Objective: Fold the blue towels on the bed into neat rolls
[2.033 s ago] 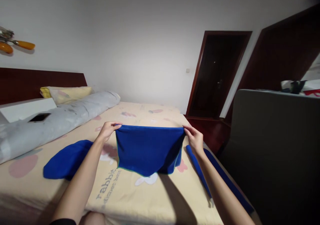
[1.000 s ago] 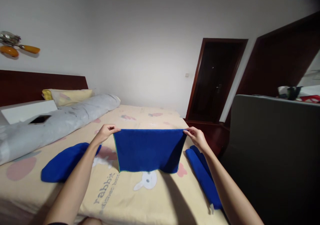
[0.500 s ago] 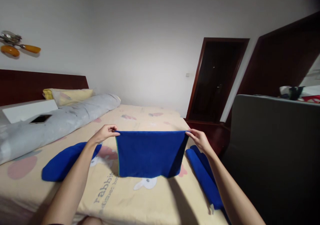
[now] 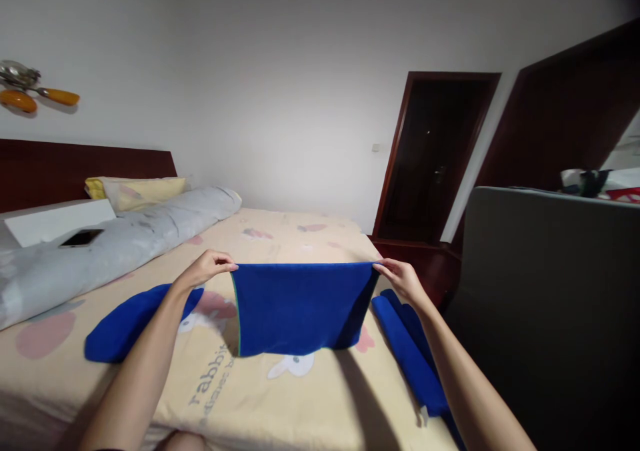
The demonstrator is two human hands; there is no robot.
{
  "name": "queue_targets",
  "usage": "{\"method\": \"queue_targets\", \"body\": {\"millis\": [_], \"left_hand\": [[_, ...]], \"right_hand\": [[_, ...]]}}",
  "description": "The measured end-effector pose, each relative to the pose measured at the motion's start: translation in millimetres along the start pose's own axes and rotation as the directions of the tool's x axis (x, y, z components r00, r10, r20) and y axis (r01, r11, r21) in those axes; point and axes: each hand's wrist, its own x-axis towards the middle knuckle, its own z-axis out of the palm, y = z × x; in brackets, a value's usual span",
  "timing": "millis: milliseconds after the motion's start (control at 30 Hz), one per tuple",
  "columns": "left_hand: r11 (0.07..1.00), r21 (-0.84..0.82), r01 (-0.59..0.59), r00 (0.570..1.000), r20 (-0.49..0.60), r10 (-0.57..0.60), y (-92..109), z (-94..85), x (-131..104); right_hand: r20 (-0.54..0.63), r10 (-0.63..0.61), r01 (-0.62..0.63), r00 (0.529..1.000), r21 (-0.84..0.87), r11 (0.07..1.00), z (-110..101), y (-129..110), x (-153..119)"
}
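A blue towel (image 4: 305,307) hangs stretched between my hands, its top edge nearly level and its lower edge close to the bed sheet. My left hand (image 4: 210,269) pinches the top left corner between thumb and fingers. The top right corner is gripped the same way by my right hand (image 4: 400,277). Another blue cloth (image 4: 125,324) lies on the bed at the left, partly behind my left forearm. To the right, folded blue cloths (image 4: 407,351) with a small white tag lie along the bed's edge, partly covered by my right forearm.
The bed (image 4: 280,411) has a yellow sheet with rabbit prints. A grey rolled quilt (image 4: 165,227) runs along its left, with a phone (image 4: 81,238) and a white box (image 4: 60,221) on it. At the right stands a dark grey panel (image 4: 545,291); a dark door (image 4: 435,157) is beyond.
Both hands keep their pinch on the towel's corners and have hardly moved. The towel's lower edge has shifted slightly.
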Motion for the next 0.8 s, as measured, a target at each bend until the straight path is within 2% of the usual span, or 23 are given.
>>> {"method": "queue_targets", "body": {"millis": [233,467,633,800], "left_hand": [[1.000,0.030,0.000,0.999,0.034,-0.001,3.1,2.8,0.8],[0.998,-0.052,0.022,0.999,-0.026,-0.023,-4.1,5.6,1.7],[1.000,-0.012,-0.004,0.995,-0.098,0.003,-9.7,4.3,1.8],[0.999,0.041,-0.008,0.991,-0.133,0.013,-7.1,0.2,-0.7]], "right_hand": [[0.009,0.004,-0.004,1.000,-0.003,1.000,0.1,0.8,0.0],[0.014,0.012,-0.011,1.000,-0.008,1.000,-0.5,3.6,-0.9],[0.014,0.008,-0.008,1.000,-0.008,1.000,-2.0,4.3,-1.1],[0.028,0.003,-0.002,1.000,-0.017,1.000,-3.1,3.7,-1.5]]}}
